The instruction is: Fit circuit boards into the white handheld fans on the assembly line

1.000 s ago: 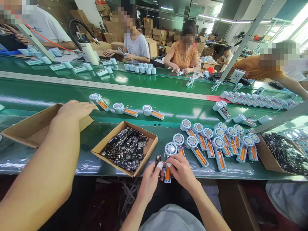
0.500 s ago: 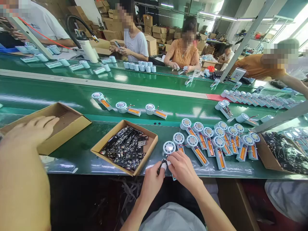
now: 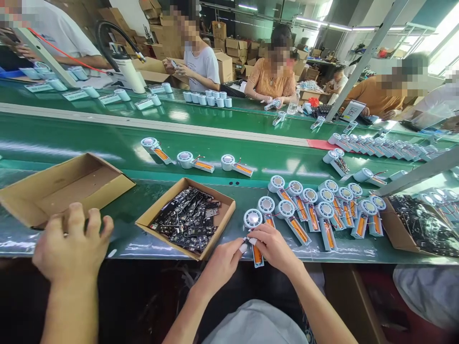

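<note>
My left hand point(image 3: 226, 257) and my right hand point(image 3: 271, 247) meet at their fingertips, both pinched on a small dark circuit board point(image 3: 246, 239) that is mostly covered by the fingers. White covers wrap some of the fingertips. Just under the hands lies a pale blue handheld fan housing point(image 3: 253, 218), round head away from me. The orange strip point(image 3: 257, 257) in its handle shows below my right fingers. Left of my hands stands a cardboard tray point(image 3: 143, 223) heaped with black circuit boards point(image 3: 190, 217).
Several similar fan housings point(image 3: 325, 210) lie right of my hands, beside another box of boards point(image 3: 423, 227). A co-worker's hand point(image 3: 73, 241) reaches in at the left, near a cardboard tray point(image 3: 107, 191). More housings point(image 3: 228, 162) lie on the green belt point(image 3: 89, 129). People work opposite.
My left hand has turned flatter, so less of the circuit board shows and more of the orange strip is visible. The co-worker's hand has moved nearer, off the left tray. Housings on the belt shifted right.
</note>
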`<action>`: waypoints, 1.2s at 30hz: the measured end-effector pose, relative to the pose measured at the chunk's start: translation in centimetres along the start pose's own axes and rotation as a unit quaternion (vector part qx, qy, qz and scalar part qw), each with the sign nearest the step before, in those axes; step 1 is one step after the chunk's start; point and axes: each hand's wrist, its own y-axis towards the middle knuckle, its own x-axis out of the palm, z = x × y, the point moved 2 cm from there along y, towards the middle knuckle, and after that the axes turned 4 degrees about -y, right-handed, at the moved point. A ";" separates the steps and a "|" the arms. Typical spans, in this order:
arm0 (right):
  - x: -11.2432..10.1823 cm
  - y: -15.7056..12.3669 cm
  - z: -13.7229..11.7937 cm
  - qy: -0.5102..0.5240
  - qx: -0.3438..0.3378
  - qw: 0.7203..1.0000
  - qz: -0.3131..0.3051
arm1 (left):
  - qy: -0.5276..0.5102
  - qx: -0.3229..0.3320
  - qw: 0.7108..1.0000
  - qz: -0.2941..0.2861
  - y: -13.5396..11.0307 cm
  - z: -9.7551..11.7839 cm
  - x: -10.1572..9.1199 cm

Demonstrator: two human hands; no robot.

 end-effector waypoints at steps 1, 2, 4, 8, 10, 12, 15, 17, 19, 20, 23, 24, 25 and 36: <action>0.0 -0.1 0.0 -0.004 0.002 1.000 0.006 | -0.006 -0.007 1.000 -0.009 0.1 0.0 0.0; -0.1 -0.3 -0.1 -0.009 0.007 1.000 0.012 | -0.011 -0.012 1.000 -0.015 0.1 0.1 0.0; -0.4 -0.7 -0.4 -0.007 0.020 0.999 0.027 | -0.030 -0.015 0.999 -0.015 0.1 0.1 0.1; -1.7 -1.3 -0.8 0.036 0.070 0.993 0.091 | -0.054 -0.031 0.997 0.036 -0.3 0.2 0.6; -2.0 -1.0 -0.9 0.045 0.063 0.992 0.103 | -0.045 -0.057 0.996 0.051 -0.6 0.1 0.9; -1.8 -0.4 -0.9 0.047 0.028 0.995 0.083 | -0.046 -0.080 0.994 0.060 -0.9 0.0 1.2; -1.1 0.4 -0.9 0.067 0.003 0.996 0.063 | -0.085 -0.099 0.986 0.102 -1.2 0.0 1.4; -0.6 0.5 -0.7 0.101 0.026 0.992 0.065 | -0.108 -0.097 0.981 0.133 -1.3 0.3 1.3; -0.3 0.5 -0.6 0.127 0.062 0.987 0.069 | -0.117 -0.091 0.979 0.141 -1.2 0.6 1.1; -0.2 0.4 -0.5 0.131 0.075 0.986 0.072 | -0.123 -0.092 0.978 0.138 -1.1 0.9 1.0; -0.4 0.3 -0.7 0.095 0.059 0.990 0.080 | -0.162 -0.108 0.972 0.134 -0.7 1.3 0.7; -0.5 0.2 -0.8 0.079 0.041 0.993 0.080 | -0.177 -0.112 0.969 0.133 -0.6 1.4 0.6; -0.5 0.2 -0.9 0.065 0.023 0.994 0.079 | -0.187 -0.112 0.967 0.131 -0.4 1.5 0.6; 0.7 -0.4 -0.3 -0.058 -0.075 0.992 0.086 | -0.241 -0.151 0.950 0.129 0.2 1.3 1.3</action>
